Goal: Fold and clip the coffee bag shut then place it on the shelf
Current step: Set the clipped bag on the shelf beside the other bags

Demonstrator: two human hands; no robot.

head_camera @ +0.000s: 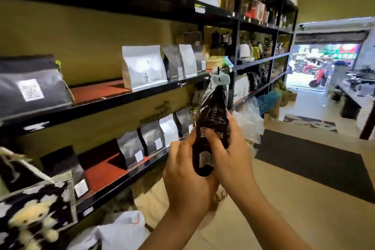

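Both hands, left hand (187, 160) and right hand (229, 154), keep their grip clamped on the dark coffee bag (211, 126), held upright beside the shelf (125, 95). A grey clip (220, 78) already pinches its neck; only shelving appears left. The fold under the clip is blurred.

We are in a coffee shop: tall black metal shelving (142, 95) runs along the mustard-yellow wall, stocked with rows of labelled white and grey stand-up coffee pouches (143, 67). Beyond the shelving's far end, an open shopfront (322, 63) faces the street, beside a dark worktop (357, 95) carrying equipment.
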